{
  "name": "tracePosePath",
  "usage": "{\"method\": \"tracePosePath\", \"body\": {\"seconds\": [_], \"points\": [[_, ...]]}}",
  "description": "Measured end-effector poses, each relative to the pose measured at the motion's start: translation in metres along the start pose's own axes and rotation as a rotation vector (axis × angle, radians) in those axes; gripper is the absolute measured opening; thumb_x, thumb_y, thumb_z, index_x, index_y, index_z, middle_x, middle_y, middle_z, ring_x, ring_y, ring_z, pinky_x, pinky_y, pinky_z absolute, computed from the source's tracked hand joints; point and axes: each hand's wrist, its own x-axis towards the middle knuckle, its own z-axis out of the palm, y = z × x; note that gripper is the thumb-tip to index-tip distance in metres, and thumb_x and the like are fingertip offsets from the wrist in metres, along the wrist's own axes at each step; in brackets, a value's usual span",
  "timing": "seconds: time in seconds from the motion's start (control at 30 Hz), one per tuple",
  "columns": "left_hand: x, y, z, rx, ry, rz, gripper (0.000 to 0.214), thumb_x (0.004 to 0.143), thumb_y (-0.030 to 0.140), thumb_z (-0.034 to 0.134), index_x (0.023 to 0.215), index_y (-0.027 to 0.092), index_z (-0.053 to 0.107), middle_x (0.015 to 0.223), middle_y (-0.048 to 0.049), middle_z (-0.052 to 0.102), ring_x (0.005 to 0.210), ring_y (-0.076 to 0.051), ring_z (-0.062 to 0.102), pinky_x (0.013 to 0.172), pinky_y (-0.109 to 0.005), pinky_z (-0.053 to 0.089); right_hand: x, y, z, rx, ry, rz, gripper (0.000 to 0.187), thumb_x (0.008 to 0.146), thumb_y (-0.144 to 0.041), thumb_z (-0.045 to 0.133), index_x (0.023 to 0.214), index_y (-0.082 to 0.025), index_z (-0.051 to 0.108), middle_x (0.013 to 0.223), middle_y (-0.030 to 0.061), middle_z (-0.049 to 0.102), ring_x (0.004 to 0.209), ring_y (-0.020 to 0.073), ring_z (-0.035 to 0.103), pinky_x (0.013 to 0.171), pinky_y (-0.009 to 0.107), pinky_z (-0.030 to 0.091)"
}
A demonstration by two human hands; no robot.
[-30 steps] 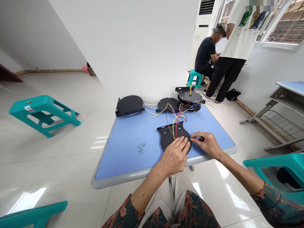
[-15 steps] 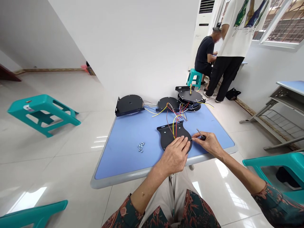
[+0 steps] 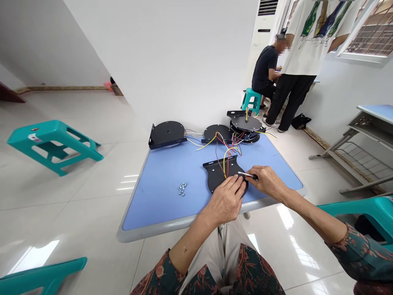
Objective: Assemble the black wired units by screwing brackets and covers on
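Observation:
A black metal plate [image 3: 216,175] with a rounded body and a slotted, bent-up edge lies at the table's near side. Yellow, red and brown wires [image 3: 224,164] rise from its middle. My left hand [image 3: 225,200] rests on the plate's near part with fingers stretched flat; its thumb is hidden. At the plate's right edge, my right hand [image 3: 270,183] grips a small screwdriver [image 3: 247,175] with a dark handle. The metal shaft points left over the plate, almost level. Whether the fingertips also touch a screw at the rim is too small to tell.
Loose silver screws [image 3: 182,189] lie in a small pile on the blue table [image 3: 159,205]. Toward the wall stand another black plate [image 3: 168,134], a middle one [image 3: 217,133] and a stack [image 3: 246,123], with trailing wires. Green stools [image 3: 55,137] and two people are around.
The screwdriver has swung from pointing up and back to lying nearly level, its shaft now to the left over the plate. My right hand has turned slightly; the left hand stays put.

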Motion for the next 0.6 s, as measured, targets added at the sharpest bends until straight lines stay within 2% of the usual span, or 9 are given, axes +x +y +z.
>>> {"method": "tracePosePath", "body": {"seconds": [0.17, 0.4, 0.6], "points": [[0.0, 0.0, 0.0, -0.019, -0.003, -0.001, 0.048, 0.093, 0.02, 0.05, 0.136, -0.001, 0.054, 0.139, -0.0262, 0.059, 0.135, -0.035, 0.053, 0.113, -0.053, 0.046, 0.001, -0.002, 0.0, -0.068, -0.05, -0.001, 0.015, 0.092, -0.019, 0.061, 0.093, -0.017, 0.076, 0.089, 0.0087, 0.075, 0.076, 0.0196, 0.069, 0.07, 0.027, 0.047], [0.0, 0.0, 0.0, -0.011, -0.009, -0.005, 0.047, 0.093, 0.02, 0.049, 0.135, 0.0, 0.055, 0.14, -0.026, 0.059, 0.135, -0.036, 0.053, 0.111, -0.053, 0.047, 0.004, -0.001, 0.0, -0.069, -0.024, 0.032, 0.015, 0.09, -0.019, 0.061, 0.085, -0.018, 0.076, 0.083, 0.0091, 0.075, 0.074, 0.0209, 0.069, 0.07, 0.029, 0.046], [0.0, 0.001, -0.001, -0.01, -0.013, -0.01, 0.046, 0.093, 0.02, 0.05, 0.135, 0.0, 0.056, 0.14, -0.0254, 0.059, 0.136, -0.036, 0.053, 0.112, -0.053, 0.047, 0.011, -0.005, -0.003, -0.1, -0.076, 0.065, 0.011, 0.087, -0.017, 0.064, 0.082, -0.018, 0.074, 0.084, 0.0094, 0.076, 0.075, 0.0212, 0.069, 0.07, 0.028, 0.044]]}}
